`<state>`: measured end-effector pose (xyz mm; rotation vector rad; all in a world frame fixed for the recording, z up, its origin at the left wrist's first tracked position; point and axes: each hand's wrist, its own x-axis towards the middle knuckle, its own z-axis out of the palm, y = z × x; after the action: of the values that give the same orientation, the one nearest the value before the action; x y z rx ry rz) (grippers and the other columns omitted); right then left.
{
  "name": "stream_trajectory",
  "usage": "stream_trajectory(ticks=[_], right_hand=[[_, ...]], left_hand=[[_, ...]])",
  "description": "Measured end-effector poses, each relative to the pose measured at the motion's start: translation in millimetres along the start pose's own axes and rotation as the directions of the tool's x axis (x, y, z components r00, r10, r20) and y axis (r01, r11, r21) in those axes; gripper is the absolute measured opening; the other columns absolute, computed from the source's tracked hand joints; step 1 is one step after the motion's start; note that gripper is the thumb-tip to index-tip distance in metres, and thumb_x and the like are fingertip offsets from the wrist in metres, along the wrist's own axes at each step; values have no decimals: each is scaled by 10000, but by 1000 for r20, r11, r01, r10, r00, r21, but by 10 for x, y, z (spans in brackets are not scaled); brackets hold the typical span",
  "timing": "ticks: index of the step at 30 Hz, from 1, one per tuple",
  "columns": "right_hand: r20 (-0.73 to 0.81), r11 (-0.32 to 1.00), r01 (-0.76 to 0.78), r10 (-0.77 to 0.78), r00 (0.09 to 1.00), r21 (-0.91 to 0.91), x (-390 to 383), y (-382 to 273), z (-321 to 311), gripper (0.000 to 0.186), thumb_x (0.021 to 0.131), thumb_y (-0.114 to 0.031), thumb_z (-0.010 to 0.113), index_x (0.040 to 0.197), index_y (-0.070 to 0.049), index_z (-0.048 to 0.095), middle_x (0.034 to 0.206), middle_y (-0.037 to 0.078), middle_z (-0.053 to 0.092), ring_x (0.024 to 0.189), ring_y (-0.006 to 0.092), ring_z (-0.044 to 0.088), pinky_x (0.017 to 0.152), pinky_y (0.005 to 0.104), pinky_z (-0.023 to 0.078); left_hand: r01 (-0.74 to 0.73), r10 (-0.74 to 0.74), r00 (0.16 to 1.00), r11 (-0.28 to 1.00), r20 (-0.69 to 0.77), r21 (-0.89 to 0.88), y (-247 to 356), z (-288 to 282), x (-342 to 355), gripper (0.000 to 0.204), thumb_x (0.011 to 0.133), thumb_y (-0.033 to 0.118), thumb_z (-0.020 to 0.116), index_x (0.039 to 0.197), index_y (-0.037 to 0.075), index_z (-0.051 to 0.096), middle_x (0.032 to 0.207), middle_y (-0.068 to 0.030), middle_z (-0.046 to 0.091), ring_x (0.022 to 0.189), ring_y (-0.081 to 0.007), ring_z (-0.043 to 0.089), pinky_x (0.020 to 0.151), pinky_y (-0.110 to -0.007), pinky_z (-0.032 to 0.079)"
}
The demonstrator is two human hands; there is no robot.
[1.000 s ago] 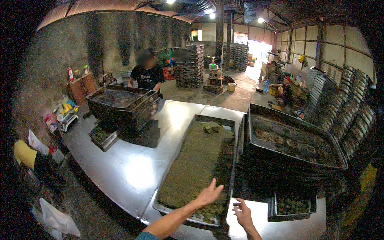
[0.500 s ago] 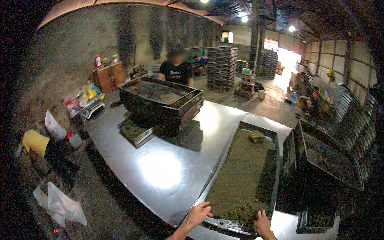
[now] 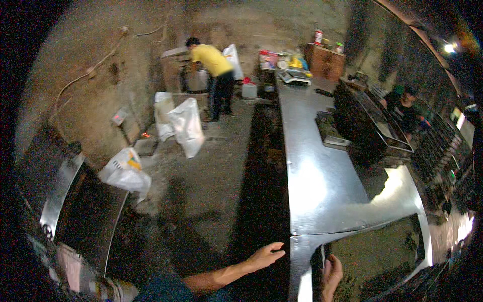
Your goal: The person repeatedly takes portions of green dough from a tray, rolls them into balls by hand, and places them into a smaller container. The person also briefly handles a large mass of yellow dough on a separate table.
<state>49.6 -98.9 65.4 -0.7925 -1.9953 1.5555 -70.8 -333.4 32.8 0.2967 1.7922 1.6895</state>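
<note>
My left hand (image 3: 267, 255) is held out past the metal table's left edge, over the dark floor. It is empty, with the fingers loosely stretched. At the near edge of a shallow dark-rimmed tray (image 3: 323, 254), my right hand (image 3: 332, 276) has its fingers slightly bent and apart; whether they touch the rim is unclear. A flat layer of brownish-green material (image 3: 377, 249) fills the tray, with crumbly bits near my right hand. The tray lies on the shiny metal table (image 3: 317, 201) and runs off toward the right.
Stacked dark trays (image 3: 375, 113) stand farther along the table, by a small tray (image 3: 332, 133) and a scale (image 3: 294, 76). A person in a dark top (image 3: 405, 105) is behind the stack. Another, in a yellow shirt (image 3: 214, 60), bends by the wall. White sacks (image 3: 186, 126) stand on the floor.
My view has swung left, bringing the wall, sacks and yellow-shirted person nearer the middle. My left hand has come away from the tray's near corner; my right hand stays by its near edge.
</note>
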Motion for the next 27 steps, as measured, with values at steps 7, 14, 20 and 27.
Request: stream_trajectory(ticks=[7, 14, 20, 27], right_hand=[[838, 432, 898, -517, 171, 83, -1577, -734, 2207, 506, 903, -328, 514, 1359, -122, 441, 1451, 117, 360, 1335, 333, 318, 1070, 603, 164], [868, 236, 836, 168, 468, -496, -2127, 747, 3274, 333, 816, -452, 593, 842, -145, 721, 822, 96, 694, 848, 305, 654, 875, 509, 443], [937, 568, 760, 313, 155, -316, -3030, 1332, 3655, 278, 845, -322, 592, 1009, -105, 650, 1005, 132, 657, 943, 302, 626, 849, 430, 484], [884, 481, 839, 237, -403, 253, -5011, 837, 5617, 329, 873, -254, 582, 1141, -63, 574, 1087, 139, 623, 972, 290, 616, 868, 420, 485]], left_hand=[[-211, 84, 977, 246, -196, -946, -282, -927, -1251, 658, 922, 618, 342, 1370, 137, 372, 1378, -117, 424, 1261, -286, 418, 1008, -461, 393], [-709, 351, 699, 450, -623, -542, -880, -2524, -4046, 639, 959, 427, 417, 1464, 100, 201, 1481, -196, 271, 1301, -359, 385, 1040, -522, 355], [-517, -104, 378, 800, -920, -303, -2372, -2785, -5860, 568, 937, 461, 480, 1346, 69, 433, 1328, -128, 502, 1211, -295, 493, 968, -444, 417], [-422, -624, -76, 727, -778, -542, -4490, -1273, -6627, 410, 930, 348, 536, 1210, 49, 545, 1089, -67, 606, 980, -191, 573, 773, -342, 484]])
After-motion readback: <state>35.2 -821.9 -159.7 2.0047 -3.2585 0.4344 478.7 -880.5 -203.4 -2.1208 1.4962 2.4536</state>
